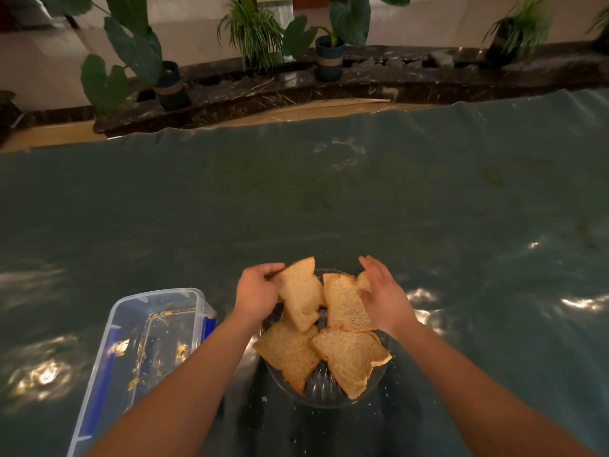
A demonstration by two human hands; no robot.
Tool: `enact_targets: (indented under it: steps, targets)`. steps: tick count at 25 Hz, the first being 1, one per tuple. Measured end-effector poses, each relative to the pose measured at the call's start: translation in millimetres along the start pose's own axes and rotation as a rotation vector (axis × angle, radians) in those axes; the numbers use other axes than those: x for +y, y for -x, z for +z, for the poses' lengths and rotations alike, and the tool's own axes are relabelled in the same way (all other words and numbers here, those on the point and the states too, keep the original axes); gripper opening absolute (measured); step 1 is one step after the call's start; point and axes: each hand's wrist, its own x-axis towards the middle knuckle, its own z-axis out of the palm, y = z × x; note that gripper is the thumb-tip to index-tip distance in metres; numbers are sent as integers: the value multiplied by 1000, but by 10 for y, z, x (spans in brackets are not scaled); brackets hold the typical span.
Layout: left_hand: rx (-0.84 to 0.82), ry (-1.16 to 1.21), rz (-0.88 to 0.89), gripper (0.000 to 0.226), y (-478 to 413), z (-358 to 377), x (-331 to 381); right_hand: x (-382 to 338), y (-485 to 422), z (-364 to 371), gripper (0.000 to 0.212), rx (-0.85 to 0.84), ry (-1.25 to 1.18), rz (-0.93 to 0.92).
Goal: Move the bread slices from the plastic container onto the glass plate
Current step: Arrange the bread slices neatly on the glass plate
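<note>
A ribbed glass plate (321, 385) sits near the table's front edge with several brown bread slices on it. My left hand (258, 290) grips the far-left slice (301, 293) by its upper corner, tilted above the plate. My right hand (384, 293) rests with fingers spread on the edge of the far-right slice (344, 303). Two more slices (290, 352) (349, 357) lie flat on the near half. The clear plastic container (131, 344) with blue clips stands left of the plate and holds only crumbs.
A dark green glossy cloth (362, 199) covers the table. Crumbs lie scattered around the plate. Beyond the far edge runs a dark marble ledge (296, 84) with several potted plants (329, 57).
</note>
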Motion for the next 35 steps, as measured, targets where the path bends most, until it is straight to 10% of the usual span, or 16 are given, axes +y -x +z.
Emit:
enact_targets:
  steps: [8, 13, 20, 35]
  targets:
    - [-5, 296, 121, 25, 111, -161, 305, -15, 184, 39, 45, 258, 9, -149]
    - [-252, 654, -183, 24, 183, -4, 96, -211, 229, 29, 37, 192, -193, -68]
    - [-97, -57, 9, 23, 71, 206, -81, -398, 37, 28, 42, 17, -272, 131]
    - [127, -161, 15, 32, 167, 53, -252, -467, -45, 169, 23, -35, -171, 98]
